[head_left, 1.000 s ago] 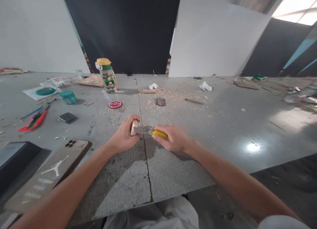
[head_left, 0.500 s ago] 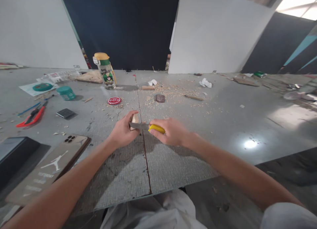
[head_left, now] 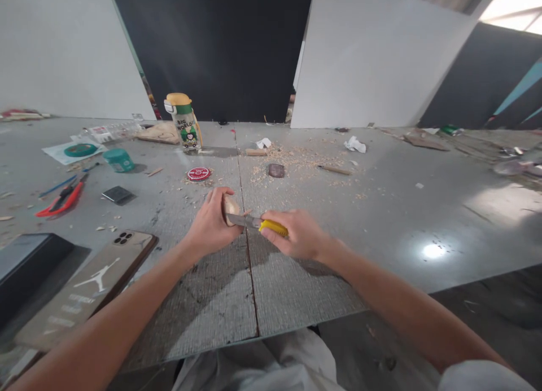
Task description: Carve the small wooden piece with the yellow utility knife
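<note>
My left hand [head_left: 212, 222] is closed around a small pale piece of wood [head_left: 230, 206], with the fingers hiding much of it. In my right hand [head_left: 298, 233] is a utility knife [head_left: 274, 228] with a yellow handle. Its long blade points left and lies against the face of the wood. A thin reddish shaving shows at the blade's upper edge. Both hands are above the table's near half, close to the dark seam. Beyond them on the table are a red round tin [head_left: 199, 174] and a dark brown block [head_left: 276, 170].
Wood chips [head_left: 288, 154] litter the table behind the hands, near a slim carving tool [head_left: 334, 170]. A bottle [head_left: 185, 123] stands at the back. To the left lie red-handled pliers [head_left: 63, 198], a teal jar [head_left: 118, 160], a black square [head_left: 118, 194] and a phone [head_left: 91, 284].
The knife has slid slightly right and down across the wood, and its blade now tilts down toward the handle. A thin shaving has appeared beside it. The whole view has shifted a little.
</note>
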{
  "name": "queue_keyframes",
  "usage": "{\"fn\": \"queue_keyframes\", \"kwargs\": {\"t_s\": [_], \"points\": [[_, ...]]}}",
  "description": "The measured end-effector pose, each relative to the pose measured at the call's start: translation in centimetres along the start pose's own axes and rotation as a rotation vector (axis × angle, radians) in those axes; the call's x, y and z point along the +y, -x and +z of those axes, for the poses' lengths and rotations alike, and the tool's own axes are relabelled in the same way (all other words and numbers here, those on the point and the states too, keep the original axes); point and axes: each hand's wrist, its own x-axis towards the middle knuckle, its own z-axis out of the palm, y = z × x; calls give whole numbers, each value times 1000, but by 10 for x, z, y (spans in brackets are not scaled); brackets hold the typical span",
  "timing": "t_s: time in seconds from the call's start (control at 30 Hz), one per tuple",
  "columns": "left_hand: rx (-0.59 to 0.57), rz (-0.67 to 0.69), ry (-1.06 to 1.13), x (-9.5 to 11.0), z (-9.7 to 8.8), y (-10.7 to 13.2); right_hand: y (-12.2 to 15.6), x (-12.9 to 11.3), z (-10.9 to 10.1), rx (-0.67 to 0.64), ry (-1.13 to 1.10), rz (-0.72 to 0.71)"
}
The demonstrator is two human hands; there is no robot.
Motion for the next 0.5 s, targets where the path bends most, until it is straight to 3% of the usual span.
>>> {"fn": "queue_keyframes", "kwargs": {"t_s": [0.23,0.5], "points": [[-2,4,-39,9,-10,2,2,2,0,23,-30,-45],[-93,40,-25,6,-11,2,4,4,4,52,17,-64]]}}
